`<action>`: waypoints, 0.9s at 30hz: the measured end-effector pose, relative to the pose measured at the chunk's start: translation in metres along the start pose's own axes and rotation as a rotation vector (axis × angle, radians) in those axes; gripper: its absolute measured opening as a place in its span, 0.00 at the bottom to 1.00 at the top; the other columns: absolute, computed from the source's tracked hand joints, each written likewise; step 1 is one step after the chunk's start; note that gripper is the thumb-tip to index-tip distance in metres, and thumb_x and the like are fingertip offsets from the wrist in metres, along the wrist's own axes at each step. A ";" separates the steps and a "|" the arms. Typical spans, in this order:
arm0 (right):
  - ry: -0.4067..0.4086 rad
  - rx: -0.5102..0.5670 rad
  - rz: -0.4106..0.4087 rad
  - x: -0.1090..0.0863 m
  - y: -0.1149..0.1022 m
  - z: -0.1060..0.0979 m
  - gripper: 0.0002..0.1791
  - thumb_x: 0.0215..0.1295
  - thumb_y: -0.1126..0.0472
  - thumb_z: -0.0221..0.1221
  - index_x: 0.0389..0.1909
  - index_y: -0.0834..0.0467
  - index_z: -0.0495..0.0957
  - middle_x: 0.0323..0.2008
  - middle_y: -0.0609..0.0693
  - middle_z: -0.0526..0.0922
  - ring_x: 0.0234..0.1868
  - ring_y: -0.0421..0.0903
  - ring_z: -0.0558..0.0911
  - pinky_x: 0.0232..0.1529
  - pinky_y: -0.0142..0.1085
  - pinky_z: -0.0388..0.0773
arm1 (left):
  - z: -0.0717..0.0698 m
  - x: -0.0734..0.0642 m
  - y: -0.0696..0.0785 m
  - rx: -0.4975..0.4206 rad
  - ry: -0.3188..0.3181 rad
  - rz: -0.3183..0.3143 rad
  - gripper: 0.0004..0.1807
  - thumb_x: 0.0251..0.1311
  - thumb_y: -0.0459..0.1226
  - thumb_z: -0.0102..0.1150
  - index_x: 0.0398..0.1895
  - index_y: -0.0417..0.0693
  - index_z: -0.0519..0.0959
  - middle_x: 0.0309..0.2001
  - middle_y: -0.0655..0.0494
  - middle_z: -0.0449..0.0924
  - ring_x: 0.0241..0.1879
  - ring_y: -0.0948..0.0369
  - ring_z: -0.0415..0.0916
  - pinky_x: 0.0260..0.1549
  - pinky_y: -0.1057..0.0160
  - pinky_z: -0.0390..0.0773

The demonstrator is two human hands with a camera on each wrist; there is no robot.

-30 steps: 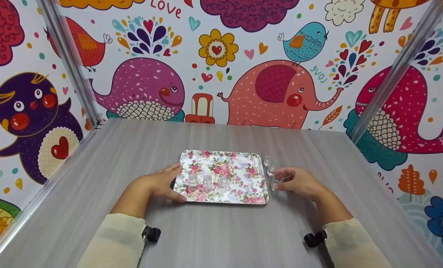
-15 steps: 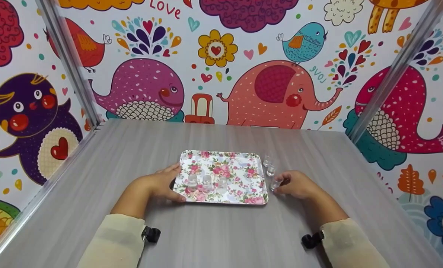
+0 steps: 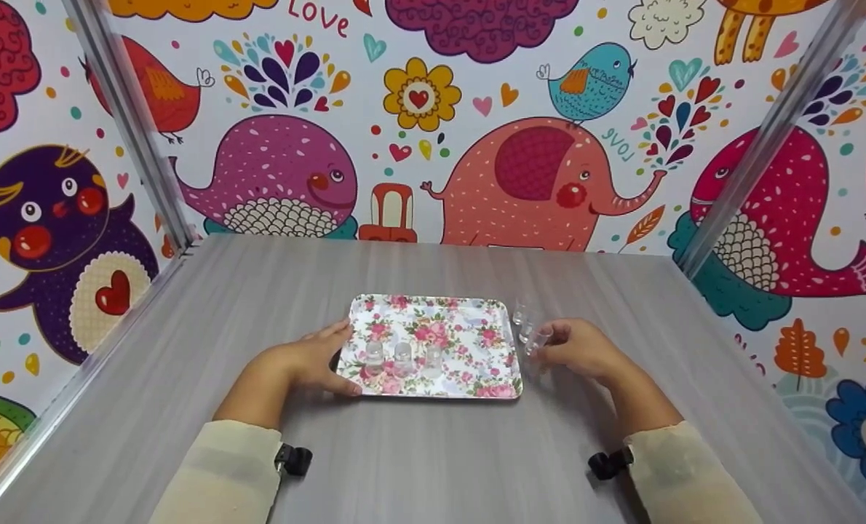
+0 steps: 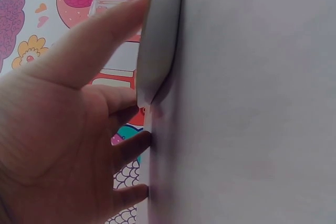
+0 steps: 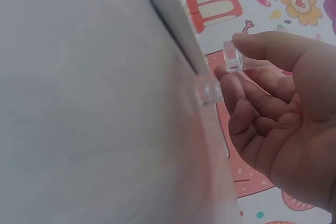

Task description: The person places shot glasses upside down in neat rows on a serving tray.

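A: Right grip?
B: Clamped on a small clear cup (image 5: pixel 231 56). The right hand (image 3: pixel 577 351) pinches it between thumb and fingers, just off the tray's right edge. Cup looks clear of the worktop (image 3: pixel 433 458). Light pinch probably suits something that small.
A: Left?
B: Not clamped. Left hand (image 3: pixel 309 365) spans the floral tray's (image 3: pixel 469 331) near-left corner: thumb at near edge, fingers spread along left edge. Likely keeps it from sliding.
A: Other cups?
B: Three clear cups (image 3: pixel 402 356) on the tray, rowed by its near edge, left of middle. Reads as deliberate spacing. Two loose cups (image 3: pixel 526 332) on the worktop beside the tray's right edge, presumably for easy right-hand reach.
A: Tray position?
B: Mid-worktop, set in from the far edge.
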State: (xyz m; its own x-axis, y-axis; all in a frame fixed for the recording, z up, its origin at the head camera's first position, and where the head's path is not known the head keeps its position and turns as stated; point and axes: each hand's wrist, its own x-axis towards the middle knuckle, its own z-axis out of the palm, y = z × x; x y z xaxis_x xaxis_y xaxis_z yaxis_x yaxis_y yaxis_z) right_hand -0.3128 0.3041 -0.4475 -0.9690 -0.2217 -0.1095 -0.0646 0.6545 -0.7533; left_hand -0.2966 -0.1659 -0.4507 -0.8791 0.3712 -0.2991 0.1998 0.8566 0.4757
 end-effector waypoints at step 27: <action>-0.073 0.145 -0.114 0.024 -0.086 0.043 0.17 0.64 0.53 0.76 0.50 0.55 0.87 0.43 0.52 0.89 0.48 0.59 0.87 0.56 0.55 0.87 | 0.001 0.000 0.001 0.003 -0.004 -0.011 0.67 0.53 0.60 0.79 0.89 0.47 0.49 0.90 0.51 0.42 0.87 0.37 0.42 0.81 0.29 0.51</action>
State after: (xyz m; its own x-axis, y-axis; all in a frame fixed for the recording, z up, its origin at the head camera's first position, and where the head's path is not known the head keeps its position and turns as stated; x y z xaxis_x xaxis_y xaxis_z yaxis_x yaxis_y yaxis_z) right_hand -0.3205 0.2114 -0.4127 -0.9371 -0.3438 -0.0614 -0.1323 0.5122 -0.8486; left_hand -0.2962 -0.1649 -0.4509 -0.8796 0.3631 -0.3074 0.1917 0.8618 0.4696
